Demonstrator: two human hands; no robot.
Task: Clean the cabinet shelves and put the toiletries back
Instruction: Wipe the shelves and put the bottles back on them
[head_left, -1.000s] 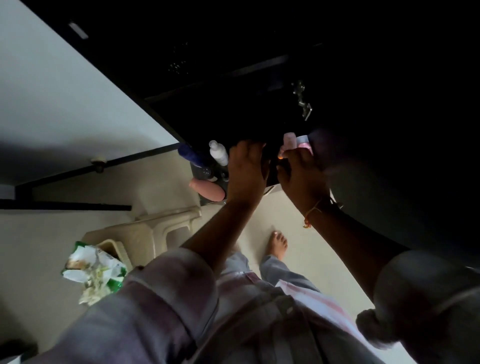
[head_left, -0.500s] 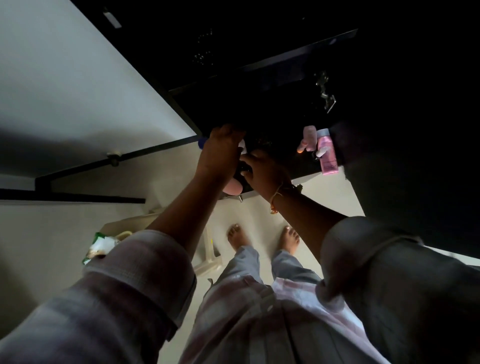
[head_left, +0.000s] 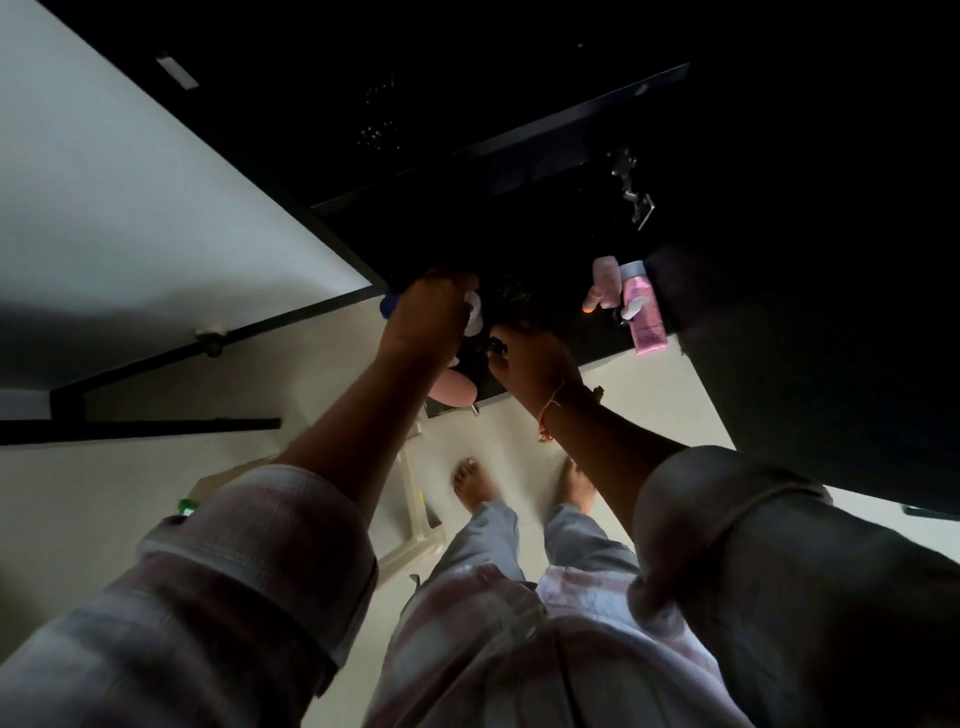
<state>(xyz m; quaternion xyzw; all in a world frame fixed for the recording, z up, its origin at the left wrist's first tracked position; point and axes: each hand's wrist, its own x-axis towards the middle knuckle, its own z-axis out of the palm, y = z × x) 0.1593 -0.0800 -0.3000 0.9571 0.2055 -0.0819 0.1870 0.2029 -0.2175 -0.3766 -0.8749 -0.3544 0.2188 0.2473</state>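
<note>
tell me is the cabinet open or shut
Open. The hinge of the cabinet is exposed, and the left hand and right hand reach onto its shelf beside a pink bottle.

Cabinet interior too dark; grip of left hand and right hand indiscernible.

Clustered at the left front of the dark cabinet shelf: white bottle, blue cap, rounded pink bottle. Farther right, side by side: pale pink tube, pink bottle.

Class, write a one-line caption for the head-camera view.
Left hand and right hand reach among bottles on the dark cabinet shelf; a pink bottle sits apart.
</note>
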